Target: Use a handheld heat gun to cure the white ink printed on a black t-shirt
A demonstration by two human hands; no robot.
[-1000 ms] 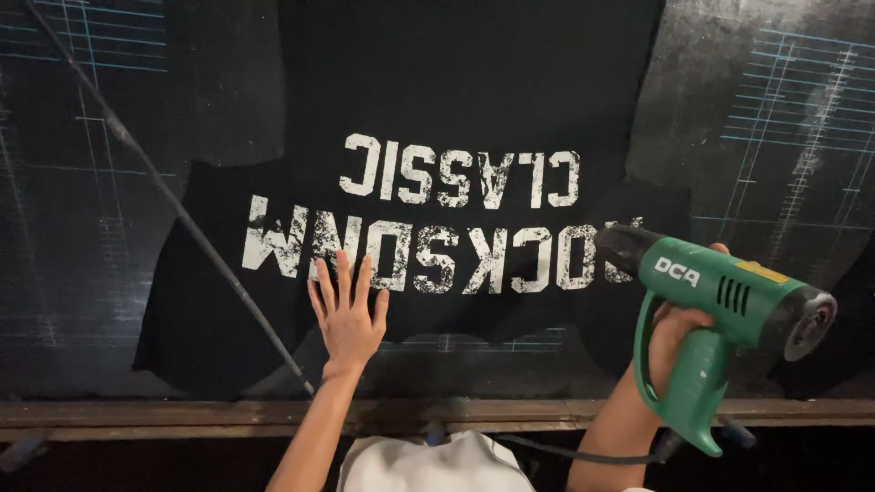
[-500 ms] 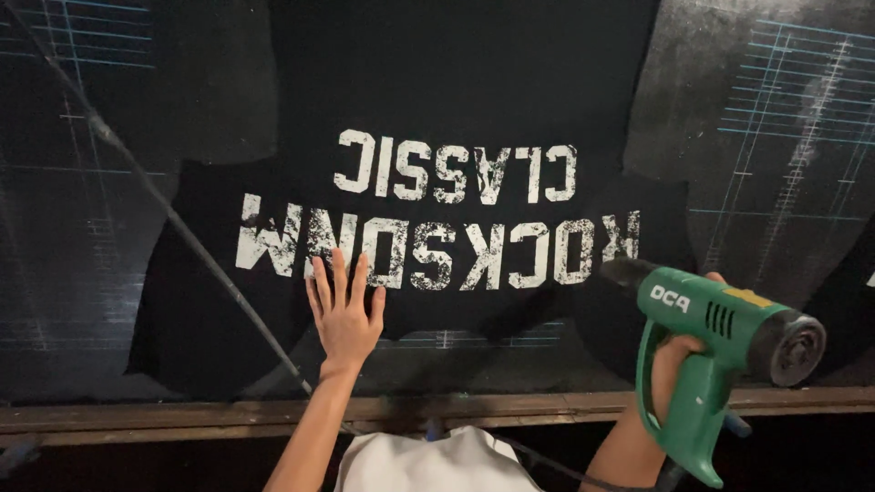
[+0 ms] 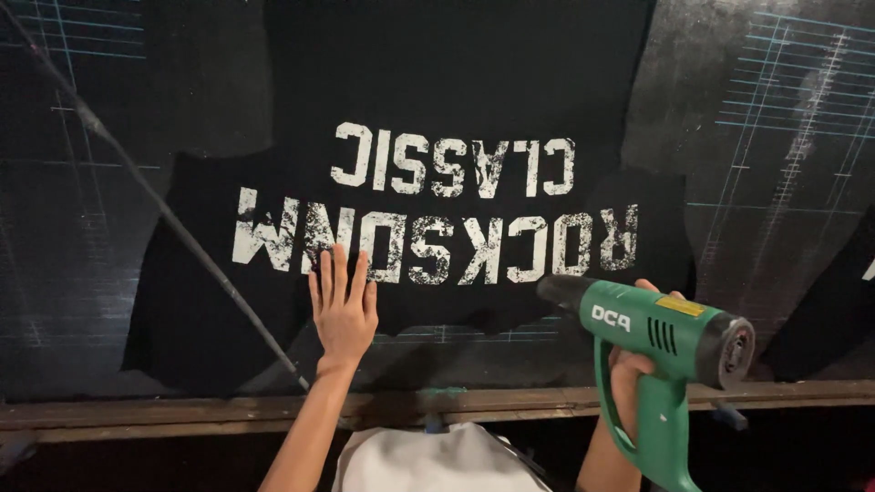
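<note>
**A:** Dark work table (image 3: 756, 118) with faint pale grid lines fills the view, a worn wooden edge (image 3: 182, 415) along its near side. What lies on it?

**B:** One black shirt (image 3: 456, 100), spread flat, white block lettering upside down to the wearer. A thin dark cord (image 3: 164, 205) runs slantwise over its left part.

**A:** And the left hand (image 3: 343, 310)?

**B:** Flat on the shirt, palm down, fingers (image 3: 339, 269) straight and close together, gripping nothing. The fingertips touch the lower row of letters; the cord passes just to its left.

**A:** The right hand (image 3: 633, 364)?

**B:** Wrapped tight round the handle of a green heat gun (image 3: 665, 333). Its black nozzle sticks out left of the grip, over the shirt's near hem and just under the last letters. I can't tell if it touches the cloth.

**A:** Anything nearer than the hands?

**B:** A white garment (image 3: 437, 460) on the person's body, below the wooden edge, between the forearms
</note>
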